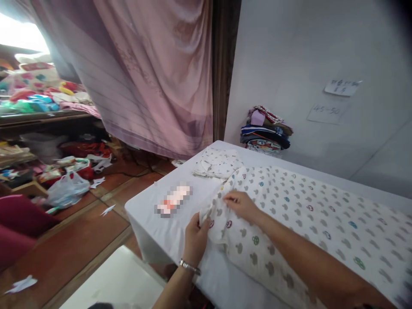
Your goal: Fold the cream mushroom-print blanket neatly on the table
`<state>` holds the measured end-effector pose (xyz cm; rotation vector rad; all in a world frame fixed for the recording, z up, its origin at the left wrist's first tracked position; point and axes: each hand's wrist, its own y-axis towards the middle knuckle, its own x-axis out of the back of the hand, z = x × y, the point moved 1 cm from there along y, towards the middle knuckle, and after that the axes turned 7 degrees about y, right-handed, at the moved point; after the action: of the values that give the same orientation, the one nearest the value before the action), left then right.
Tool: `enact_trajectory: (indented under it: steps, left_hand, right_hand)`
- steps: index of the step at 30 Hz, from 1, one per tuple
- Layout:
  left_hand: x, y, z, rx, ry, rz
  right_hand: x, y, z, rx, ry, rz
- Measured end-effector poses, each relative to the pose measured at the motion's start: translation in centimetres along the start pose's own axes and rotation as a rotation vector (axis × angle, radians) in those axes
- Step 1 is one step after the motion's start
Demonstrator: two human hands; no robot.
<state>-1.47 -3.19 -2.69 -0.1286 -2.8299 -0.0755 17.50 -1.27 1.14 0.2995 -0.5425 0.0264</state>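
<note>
A white cloth (280, 189) printed with grey, red, blue and green mushroom-like shapes is spread over the table and runs off to the right. My left hand (195, 236), with a bracelet at the wrist, grips the cloth's near left corner between thumb and fingers. Farther along the same left edge, my right hand (241, 206) is closed in a pinch on the cloth. Just beyond the hands lies a folded white cloth (219, 162) with small dark prints. A blurred, pixelated pinkish item (174, 201) rests on the table left of my hands.
The white-covered table (151, 206) has its corner at left. A stack of folded clothes (265, 131) stands by the wall, below paper notes (343, 87). A pink curtain (161, 77) hangs behind. A plastic bag (68, 189) sits on the tiled floor; a white surface (119, 279) is near left.
</note>
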Motion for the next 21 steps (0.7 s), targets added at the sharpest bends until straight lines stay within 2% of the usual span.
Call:
enact_trajectory:
  steps: [3,6,9,12,14,16,19,21]
  left_hand:
    - [-0.5,-0.7,-0.4,-0.325,0.322,-0.043]
    - [-2.1,-2.0,-0.8,-0.597,0.497,0.035]
    - [-3.7,-3.4,-0.7,-0.742,0.599,0.157]
    - [-4.3,-4.0,0.0,-0.762,0.624,0.269]
    - [-4.2,-4.0,0.5,-0.760,0.599,0.286]
    - [-3.8,-3.8,0.8,-0.774,0.560,0.256]
    - [-3.5,-3.7,1.0,-0.830,0.508,0.222]
    - [-3.6,-3.8,1.0,-0.881,0.486,0.229]
  right_hand:
    - [4.3,4.6,-2.6,-0.184,-0.408,-0.050]
    - [6.6,8.5,-4.8,-0.348,-0.539,-0.052]
    - [6.8,10.7,-6.3,-0.461,-0.561,-0.046]
    - [7.4,10.9,-7.2,-0.510,-0.543,-0.077]
    - [8.9,9.6,-7.8,-0.504,-0.496,-0.129]
    - [11.1,6.6,-8.6,-0.496,-0.441,-0.201]
    - [14.4,-0.8,-10.4,-0.539,-0.292,-0.367]
    - [16.2,-6.7,-11.6,-0.662,0.058,-0.585]
